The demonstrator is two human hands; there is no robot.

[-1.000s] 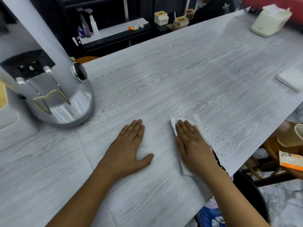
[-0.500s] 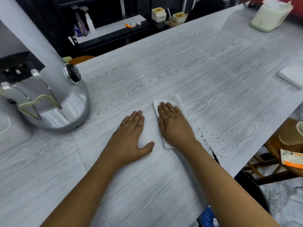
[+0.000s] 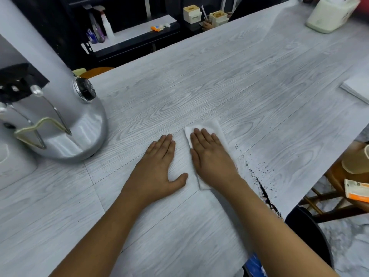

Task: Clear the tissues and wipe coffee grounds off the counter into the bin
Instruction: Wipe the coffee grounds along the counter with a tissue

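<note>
fingers (image 3: 201,136) of the right hand (image 3: 211,158) lie flat, pressing a tissue (image 3: 216,127) to the counter (image 3: 259,80); left hand (image 3: 157,168) rests splayed, empty. coffee grounds (image 3: 263,191) streak rightward toward the near-right edge, above the bin (image 3: 307,234).

counter (image 3: 199,86) bare ahead; grinder (image 3: 60,116) blocks left, tissue box (image 3: 329,17) far right.

One head-worn wide-angle view looks forward and down, close over the counter (image 3: 229,80) toward its far edge.
</note>
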